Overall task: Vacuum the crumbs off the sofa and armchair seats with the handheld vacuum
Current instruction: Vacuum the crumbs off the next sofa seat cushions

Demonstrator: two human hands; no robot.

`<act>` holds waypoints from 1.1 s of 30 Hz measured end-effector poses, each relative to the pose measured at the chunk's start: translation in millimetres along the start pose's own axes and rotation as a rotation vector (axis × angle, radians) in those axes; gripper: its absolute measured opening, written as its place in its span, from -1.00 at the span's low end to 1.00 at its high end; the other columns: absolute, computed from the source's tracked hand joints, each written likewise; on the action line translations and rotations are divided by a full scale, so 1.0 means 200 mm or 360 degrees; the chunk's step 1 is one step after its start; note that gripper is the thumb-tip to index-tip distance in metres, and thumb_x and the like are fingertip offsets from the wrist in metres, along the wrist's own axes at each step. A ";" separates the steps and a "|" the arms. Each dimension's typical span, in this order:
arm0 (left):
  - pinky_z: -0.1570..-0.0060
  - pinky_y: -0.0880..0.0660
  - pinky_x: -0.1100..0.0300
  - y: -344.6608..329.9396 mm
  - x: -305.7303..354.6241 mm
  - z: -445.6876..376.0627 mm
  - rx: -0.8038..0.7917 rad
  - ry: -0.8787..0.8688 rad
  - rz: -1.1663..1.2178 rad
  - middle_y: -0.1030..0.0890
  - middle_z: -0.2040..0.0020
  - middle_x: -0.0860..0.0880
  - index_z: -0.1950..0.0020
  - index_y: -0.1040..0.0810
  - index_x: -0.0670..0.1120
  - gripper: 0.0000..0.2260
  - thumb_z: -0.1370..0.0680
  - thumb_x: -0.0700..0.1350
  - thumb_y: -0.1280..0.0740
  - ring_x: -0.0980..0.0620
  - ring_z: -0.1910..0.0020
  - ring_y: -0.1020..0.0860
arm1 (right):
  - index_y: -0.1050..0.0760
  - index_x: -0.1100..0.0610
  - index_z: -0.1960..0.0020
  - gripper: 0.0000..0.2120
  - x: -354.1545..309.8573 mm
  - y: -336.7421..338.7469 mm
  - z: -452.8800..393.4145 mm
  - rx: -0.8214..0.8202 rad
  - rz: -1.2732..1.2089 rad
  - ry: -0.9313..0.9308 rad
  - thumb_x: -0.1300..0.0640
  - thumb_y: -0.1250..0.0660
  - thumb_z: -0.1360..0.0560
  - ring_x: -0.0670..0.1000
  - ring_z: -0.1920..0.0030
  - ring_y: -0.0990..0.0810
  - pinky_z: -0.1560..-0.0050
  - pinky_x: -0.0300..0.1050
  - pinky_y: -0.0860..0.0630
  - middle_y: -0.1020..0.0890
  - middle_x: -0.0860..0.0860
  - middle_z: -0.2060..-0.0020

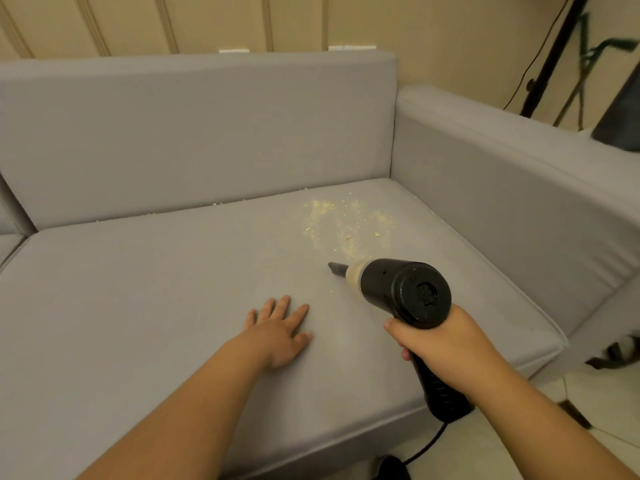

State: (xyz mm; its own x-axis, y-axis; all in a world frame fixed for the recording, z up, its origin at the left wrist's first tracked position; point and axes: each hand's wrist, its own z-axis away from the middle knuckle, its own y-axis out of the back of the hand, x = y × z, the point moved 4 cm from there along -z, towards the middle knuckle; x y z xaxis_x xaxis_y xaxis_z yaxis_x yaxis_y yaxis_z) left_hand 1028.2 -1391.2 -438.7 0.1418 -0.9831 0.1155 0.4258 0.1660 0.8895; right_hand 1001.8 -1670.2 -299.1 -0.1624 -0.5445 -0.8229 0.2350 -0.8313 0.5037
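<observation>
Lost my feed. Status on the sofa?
Right hand grips vacuum; left hand flat on seat. Crumbs remain beyond nozzle. Nothing blocking.

Two bare forearms, no sleeves, left hand (277, 327), right hand (446, 344), no rings

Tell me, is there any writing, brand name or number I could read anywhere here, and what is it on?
No text can be read in this view.
Handheld vacuum: raised marks on its round black rear cap, too blurred to read.
Vacuum's handle, gripped by the right hand: ribbed, no legible label.
Sofa seat, crumbs, left hand: no writing.
</observation>
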 end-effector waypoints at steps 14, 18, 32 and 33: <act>-0.60 0.18 -0.15 -0.01 0.15 0.03 0.0004 -0.0019 0.0001 0.22 -0.69 0.02 -0.68 0.16 0.24 -0.39 -0.67 0.33 0.04 -0.10 -0.67 0.21 | -0.68 0.27 0.11 -0.77 0.01 0.18 0.14 -0.0081 -0.0065 0.0038 0.08 -0.52 -0.49 0.01 0.31 -0.71 -0.07 0.18 -0.68 -0.74 0.15 0.28; -0.60 0.18 -0.16 -0.02 0.18 0.03 -0.0006 -0.0028 0.0015 0.22 -0.69 0.03 -0.67 0.17 0.24 -0.39 -0.67 0.33 0.04 -0.09 -0.66 0.22 | -0.66 0.29 0.05 -0.77 0.00 0.20 0.15 -0.0141 -0.0028 0.0039 0.10 -0.51 -0.50 0.14 0.25 -0.73 -0.06 0.21 -0.68 -0.74 0.19 0.24; -0.60 0.20 -0.15 -0.04 0.18 0.03 -0.0018 -0.0057 0.0030 0.23 -0.69 0.03 -0.67 0.17 0.27 -0.40 -0.67 0.33 0.03 -0.08 -0.66 0.23 | -0.68 0.21 0.11 -0.81 0.09 0.19 0.06 -0.0013 -0.0020 -0.0011 0.07 -0.53 -0.48 0.06 0.27 -0.75 -0.04 0.17 -0.68 -0.74 0.13 0.29; -0.60 0.21 -0.15 -0.04 0.18 0.04 -0.0012 -0.0063 0.0031 0.24 -0.69 0.03 -0.67 0.17 0.27 -0.40 -0.67 0.33 0.03 -0.08 -0.66 0.24 | -0.68 0.21 0.10 -0.82 0.09 0.17 0.04 -0.0013 -0.0049 -0.0003 0.08 -0.53 -0.49 0.03 0.29 -0.73 -0.02 0.15 -0.69 -0.74 0.14 0.28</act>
State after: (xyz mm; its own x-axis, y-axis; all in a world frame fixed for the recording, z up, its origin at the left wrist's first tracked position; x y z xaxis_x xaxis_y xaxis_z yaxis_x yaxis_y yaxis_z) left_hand 1023.5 -1428.2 -437.5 0.1146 -0.9819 0.1506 0.4301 0.1857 0.8835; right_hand 999.4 -1710.3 -294.9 -0.1716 -0.5187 -0.8375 0.2375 -0.8469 0.4758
